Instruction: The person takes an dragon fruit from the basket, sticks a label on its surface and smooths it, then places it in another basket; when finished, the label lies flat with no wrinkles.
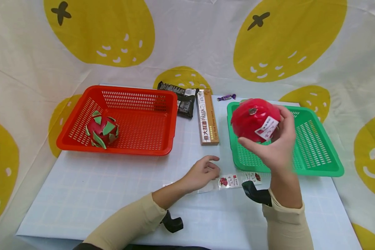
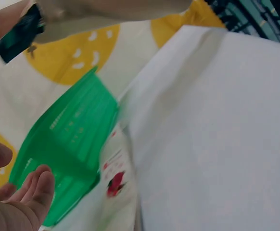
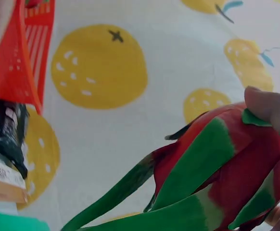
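My right hand holds a dragon fruit up over the green basket, thumb and fingers round its sides. A white label is stuck to the fruit's skin in the head view. Long green scales show on the same fruit in the right wrist view. Over the middle of the table, my left hand has loosely bent fingers with nothing between them. Close to it lies a strip of printed labels with dragon fruit pictures, partly hidden by the left hand and forearm.
At the left, a red basket contains another dragon fruit. Between the baskets lie black packets and a pasta box. A purple-wrapped candy is near the table's back edge, before a fruit-patterned cloth.
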The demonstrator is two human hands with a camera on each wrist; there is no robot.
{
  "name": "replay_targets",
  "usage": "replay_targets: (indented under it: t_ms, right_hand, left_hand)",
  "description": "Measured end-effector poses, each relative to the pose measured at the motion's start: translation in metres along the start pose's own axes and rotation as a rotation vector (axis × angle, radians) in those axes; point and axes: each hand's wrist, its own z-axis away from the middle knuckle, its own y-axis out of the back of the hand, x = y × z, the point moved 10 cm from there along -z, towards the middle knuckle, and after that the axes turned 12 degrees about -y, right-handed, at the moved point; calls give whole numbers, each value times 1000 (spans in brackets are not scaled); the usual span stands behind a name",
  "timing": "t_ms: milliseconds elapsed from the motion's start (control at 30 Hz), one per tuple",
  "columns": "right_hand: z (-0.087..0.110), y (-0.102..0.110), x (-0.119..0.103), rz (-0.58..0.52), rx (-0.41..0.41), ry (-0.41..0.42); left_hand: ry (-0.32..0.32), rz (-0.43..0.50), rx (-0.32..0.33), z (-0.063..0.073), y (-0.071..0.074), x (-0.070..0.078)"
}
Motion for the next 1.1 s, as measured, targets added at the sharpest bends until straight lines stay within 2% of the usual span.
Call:
replay_targets:
  t_ms: [100,167,267,367,467,600,767,900,1100]
  right_hand:
    - [-9,18,6,-24,68,-104]
    - [-16,29,15,-5,101,-206]
    - [-26,44,32,106,130,-371]
    - [-35,56,53,300,110,-533]
    - [-43,60,77,475,33,-671]
    - [-53,57,109,598,-89,-782]
    - [-62,50,145,781,-227,-877]
    - [-66,43,165,901,-328,-929]
    - [-64,29,192,1008,-444,-984]
  left_hand:
    - [9,66,20,-11,-17,-5]
    - [23,133,41,-19,-26,-9]
    - [54,259,82,-28,-35,-11]
    - [79,354,122,-34,-41,-12]
    - [92,393,142,-38,-44,-11]
    - [101,367,140,-39,-47,-9]
    - [104,311,139,-38,-45,-8]
    - [108,286,131,-36,-45,-4]
    - [107,279,135,-38,-45,-3]
